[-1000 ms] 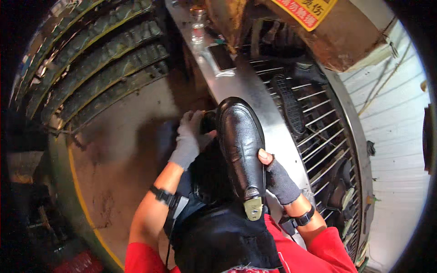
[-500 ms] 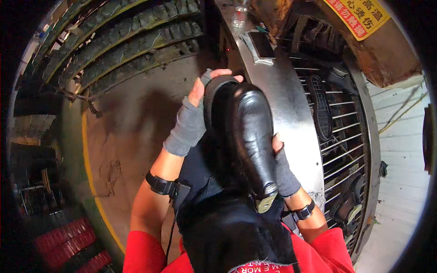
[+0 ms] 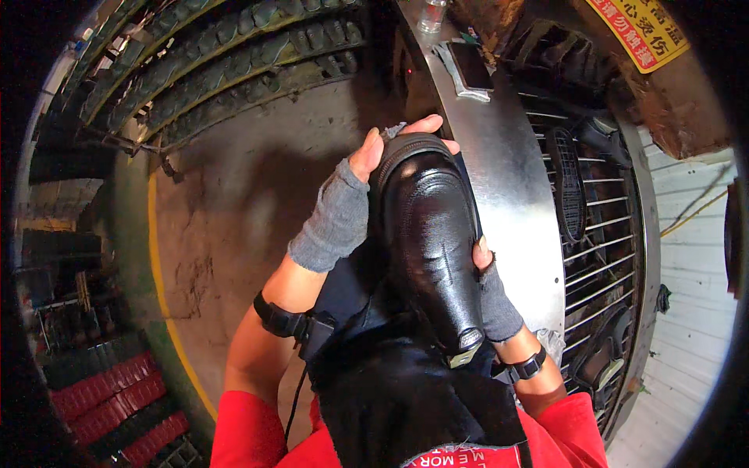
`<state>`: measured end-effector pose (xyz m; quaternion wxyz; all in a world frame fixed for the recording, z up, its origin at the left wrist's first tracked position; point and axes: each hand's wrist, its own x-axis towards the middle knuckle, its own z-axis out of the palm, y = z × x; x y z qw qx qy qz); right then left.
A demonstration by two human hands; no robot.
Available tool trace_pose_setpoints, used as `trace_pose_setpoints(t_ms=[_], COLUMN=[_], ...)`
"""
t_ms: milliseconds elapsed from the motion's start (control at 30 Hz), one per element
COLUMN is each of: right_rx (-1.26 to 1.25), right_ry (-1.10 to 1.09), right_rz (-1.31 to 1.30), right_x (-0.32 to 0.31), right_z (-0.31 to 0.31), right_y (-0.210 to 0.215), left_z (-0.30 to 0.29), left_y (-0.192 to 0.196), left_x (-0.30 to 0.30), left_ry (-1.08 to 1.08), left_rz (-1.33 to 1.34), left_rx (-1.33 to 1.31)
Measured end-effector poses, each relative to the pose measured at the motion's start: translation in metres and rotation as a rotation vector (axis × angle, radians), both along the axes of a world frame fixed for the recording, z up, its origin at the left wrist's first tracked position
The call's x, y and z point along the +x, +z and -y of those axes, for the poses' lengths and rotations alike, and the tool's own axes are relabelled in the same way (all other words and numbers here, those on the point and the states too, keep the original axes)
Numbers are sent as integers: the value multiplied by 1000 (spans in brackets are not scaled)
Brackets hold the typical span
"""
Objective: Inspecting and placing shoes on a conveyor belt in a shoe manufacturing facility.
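A black leather shoe upper (image 3: 437, 242), apparently stretched over a last, lies above my lap, toe pointing away from me. Round its toe runs the raised rim of a black shoe sole (image 3: 413, 143), which sits beneath the upper. My left hand (image 3: 337, 207), in a grey fingerless glove, is closed on the sole at the toe end, thumb on the near side and fingertips over the far edge. My right hand (image 3: 497, 300), gloved alike, grips the upper's right side near the heel; only its thumb tip shows clearly. A pale plate (image 3: 463, 359) shows at the heel end.
Along my right runs a metal ledge (image 3: 511, 187) with a phone (image 3: 473, 66) on a cloth and a clear bottle (image 3: 431, 15). Beyond it, a wire rack (image 3: 597, 204) carries another black sole (image 3: 568, 181). Shelves (image 3: 257, 58) of dark shoe-shaped pieces stand far left.
The upper's toe, earlier beside the sole and apart from it, now sits within the sole's rim. Both hands keep their grip, and the view has shifted slightly.
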<state>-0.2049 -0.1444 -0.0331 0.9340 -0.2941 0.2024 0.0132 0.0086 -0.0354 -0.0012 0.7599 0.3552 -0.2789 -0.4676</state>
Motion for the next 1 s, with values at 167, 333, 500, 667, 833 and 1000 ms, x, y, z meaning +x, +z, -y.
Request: trace_pose_setpoints(t_ms=[167, 333, 500, 667, 833, 1000], right_rx=[-116, -188, -715, -879, -1609, -1011], right_ry=[17, -15, 161, 465, -214, 17], right_rz=[-23, -22, -36, -226, 212, 257], right_x=[-2, -2, 10, 11, 1, -1], right_z=[-2, 1, 0, 14, 18, 18], right_y=[-2, 15, 34, 61, 25, 32], left_z=[-11, -40, -60, -89, -86, -69], left_y=[0, 23, 24, -7, -20, -28], left_x=[-12, -19, -32, -26, -50, -62], left_ry=[37, 38, 325, 317, 241, 173], left_rz=[-72, 317, 236, 52, -99, -378], left_rx=[15, 25, 144, -72, -118, -15])
